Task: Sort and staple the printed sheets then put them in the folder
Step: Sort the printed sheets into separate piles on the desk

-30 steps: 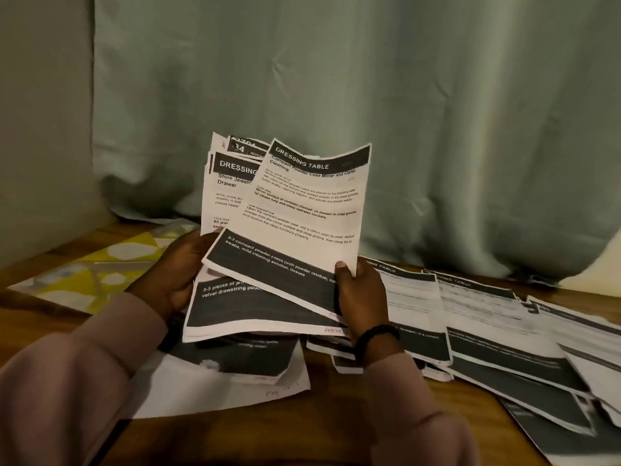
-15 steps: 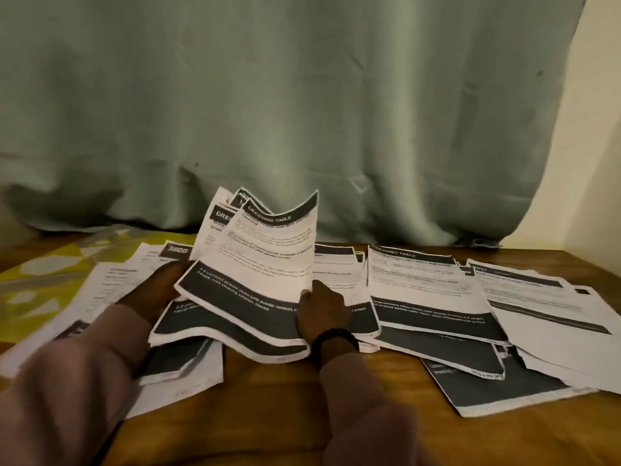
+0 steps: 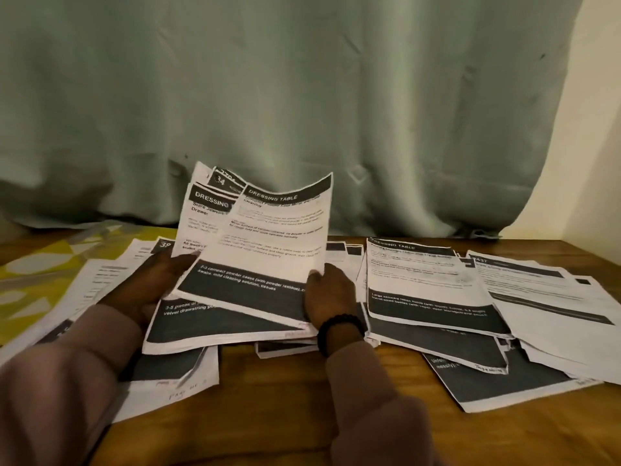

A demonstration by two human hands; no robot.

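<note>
Head view shows your printed sheets [image 3: 433, 284] spread over the wooden table [image 3: 285, 398], each with a dark header and a dark lower block. Your right hand [image 3: 331, 295] pinches the front "DRESSING TABLE" sheet [image 3: 268, 243] at its lower right edge. Your left hand [image 3: 153, 285] grips the fanned stack [image 3: 205, 213] behind it, tilted up. Farther left lies a yellow patterned folder [image 3: 37, 260].
</note>
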